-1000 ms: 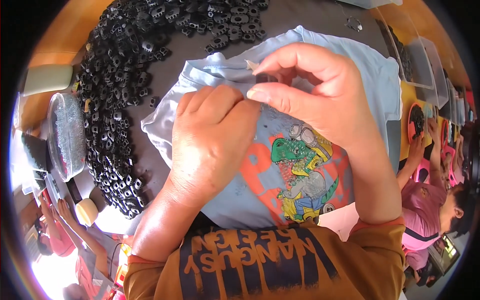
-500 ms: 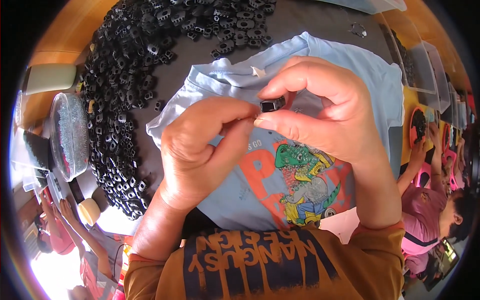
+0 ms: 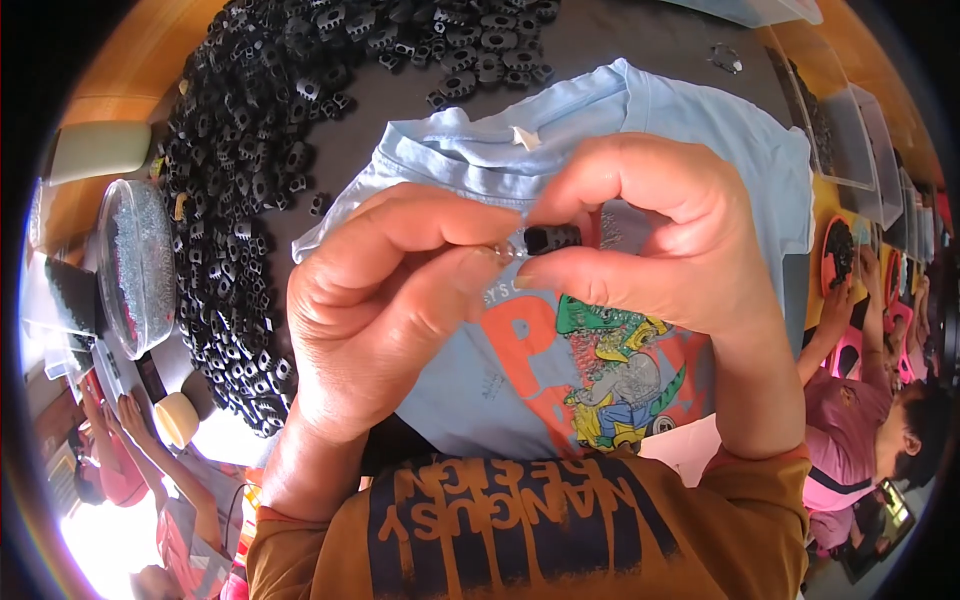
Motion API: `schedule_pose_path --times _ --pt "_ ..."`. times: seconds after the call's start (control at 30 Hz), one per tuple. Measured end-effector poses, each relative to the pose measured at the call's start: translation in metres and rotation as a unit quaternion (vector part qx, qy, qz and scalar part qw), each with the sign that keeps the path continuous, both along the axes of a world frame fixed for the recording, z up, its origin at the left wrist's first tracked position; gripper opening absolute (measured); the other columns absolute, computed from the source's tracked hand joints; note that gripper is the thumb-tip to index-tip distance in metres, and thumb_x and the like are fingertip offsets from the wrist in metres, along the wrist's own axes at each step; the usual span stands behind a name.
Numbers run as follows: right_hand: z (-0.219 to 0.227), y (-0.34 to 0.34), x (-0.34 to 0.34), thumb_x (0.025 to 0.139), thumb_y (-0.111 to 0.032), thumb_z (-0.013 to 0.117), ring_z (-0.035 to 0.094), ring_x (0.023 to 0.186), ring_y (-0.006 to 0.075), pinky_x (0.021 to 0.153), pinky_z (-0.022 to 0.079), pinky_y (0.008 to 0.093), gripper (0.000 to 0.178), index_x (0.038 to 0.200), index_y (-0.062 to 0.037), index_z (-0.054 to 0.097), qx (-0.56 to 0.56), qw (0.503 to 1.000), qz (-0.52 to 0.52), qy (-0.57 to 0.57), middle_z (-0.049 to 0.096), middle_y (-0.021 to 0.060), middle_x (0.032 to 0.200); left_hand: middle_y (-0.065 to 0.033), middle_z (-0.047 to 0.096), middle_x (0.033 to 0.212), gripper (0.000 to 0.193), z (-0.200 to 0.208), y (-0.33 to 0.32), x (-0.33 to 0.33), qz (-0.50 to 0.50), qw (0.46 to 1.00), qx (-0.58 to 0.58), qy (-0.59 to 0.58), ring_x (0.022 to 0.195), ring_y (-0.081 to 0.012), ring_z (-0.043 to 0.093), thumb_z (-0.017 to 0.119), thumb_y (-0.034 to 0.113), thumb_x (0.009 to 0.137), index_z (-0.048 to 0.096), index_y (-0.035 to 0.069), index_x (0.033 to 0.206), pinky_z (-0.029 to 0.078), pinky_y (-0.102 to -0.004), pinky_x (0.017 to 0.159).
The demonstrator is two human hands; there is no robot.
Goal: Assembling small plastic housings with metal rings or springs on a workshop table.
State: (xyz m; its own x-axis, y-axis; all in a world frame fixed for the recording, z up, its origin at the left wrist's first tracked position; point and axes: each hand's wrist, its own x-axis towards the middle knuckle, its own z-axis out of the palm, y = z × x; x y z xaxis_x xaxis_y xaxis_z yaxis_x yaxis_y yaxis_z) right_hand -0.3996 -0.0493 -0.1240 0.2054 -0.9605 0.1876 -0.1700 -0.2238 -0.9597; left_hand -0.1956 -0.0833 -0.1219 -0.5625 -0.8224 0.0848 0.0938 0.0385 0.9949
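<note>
- Fingers of the right hand [image 3: 690, 235] pinch a small black piece [image 3: 552, 240] between thumb and forefinger; its dark end faces left, left uncovered presumably so that the other hand can get at it.
- That black piece is above the upper front of the blue T-shirt [image 3: 755, 180], raised clear of the cloth, it seems for a better view and room around the fingertips.
- Thumb and forefinger of the left hand [image 3: 365, 300] close on a small shiny bit [image 3: 509, 250], too small to identify, just beside the black piece; a tip grip probably suits something so tiny.
- Beneath both hands, the T-shirt lies loosely spread on the dark table [image 3: 350, 140], perhaps as a soft cover that keeps small bits from rolling.
- At the T-shirt's collar rests a pale scrap [image 3: 525, 138].
- Left of the T-shirt and beyond its collar curves a heap of black pieces [image 3: 225, 250], apparently kept within reach.
- Farther left of the T-shirt, past the heap, a clear tub [image 3: 140, 280] contains glittering bits, its wall likely keeping them together.
- Right of the T-shirt stand clear bins [image 3: 868, 150] and an orange bowl [image 3: 836, 250] of dark things, near a co-worker in a pinkish top [image 3: 845, 400].
</note>
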Motion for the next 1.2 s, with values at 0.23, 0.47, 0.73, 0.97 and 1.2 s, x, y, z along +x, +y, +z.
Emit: schedule_pose_path --times 0.23,0.47,0.73,0.97,1.2 --pt "0.002 -0.001 0.002 0.062 -0.007 0.079 0.057 0.064 0.0188 0.057 0.043 0.0279 0.024 0.079 -0.0012 0.063 -0.046 0.995 0.034 0.085 0.061 0.0061 0.071 -0.0052 0.061 0.087 0.019 0.012 0.005 -0.001 -0.016 0.997 0.058 -0.05 0.074 -0.0101 0.062 0.061 -0.008 0.081 0.057 -0.002 0.098 0.048 -0.0202 0.065" --pt "0.002 0.001 0.008 0.061 -0.001 0.074 0.057 0.061 0.0174 0.053 0.043 0.0271 0.021 0.078 -0.0037 0.063 -0.053 0.995 0.01 0.09 0.059 0.005 0.068 -0.008 0.063 0.076 0.021 0.004 -0.002 0.0 -0.024 0.978 -0.184 -0.093 0.063 -0.0153 0.059 0.073 -0.007 0.068 0.063 0.0 0.086 0.047 -0.0251 0.055" --pt "0.001 0.001 0.009 0.065 0.002 0.075 0.057 0.067 0.0117 0.06 0.044 0.0235 0.02 0.081 0.0 0.064 0.025 0.998 0.03 -0.056 0.062 0.0047 0.073 -0.0081 0.064 0.076 0.022 0.015 -0.009 0.011 0.035 0.93 -0.336 -0.145 0.06 -0.0167 0.059 0.069 -0.005 0.069 0.067 0.0 0.09 0.045 -0.0262 0.052" --pt "-0.002 0.005 0.003 0.074 0.002 0.072 0.055 0.075 0.0088 0.069 0.044 0.0229 0.023 0.095 0.0023 0.063 0.12 0.967 0.036 -0.221 0.061 0.0029 0.084 -0.0116 0.056 0.076 0.009 0.029 -0.034 0.048 0.195 0.841 -0.267 -0.429 0.067 -0.0278 0.056 0.059 0.008 0.08 0.063 0.003 0.087 0.045 -0.0325 0.061" --pt "0.004 0.005 0.003 0.077 0.002 0.069 0.054 0.078 0.0082 0.07 0.044 0.0222 0.022 0.097 0.0022 0.062 0.133 0.966 0.039 -0.219 0.06 0.0026 0.086 -0.0132 0.057 0.078 0.011 0.02 -0.033 0.048 0.147 0.787 -0.287 -0.526 0.073 -0.0337 0.056 0.059 0.011 0.078 0.062 0.004 0.085 0.045 -0.0405 0.064"
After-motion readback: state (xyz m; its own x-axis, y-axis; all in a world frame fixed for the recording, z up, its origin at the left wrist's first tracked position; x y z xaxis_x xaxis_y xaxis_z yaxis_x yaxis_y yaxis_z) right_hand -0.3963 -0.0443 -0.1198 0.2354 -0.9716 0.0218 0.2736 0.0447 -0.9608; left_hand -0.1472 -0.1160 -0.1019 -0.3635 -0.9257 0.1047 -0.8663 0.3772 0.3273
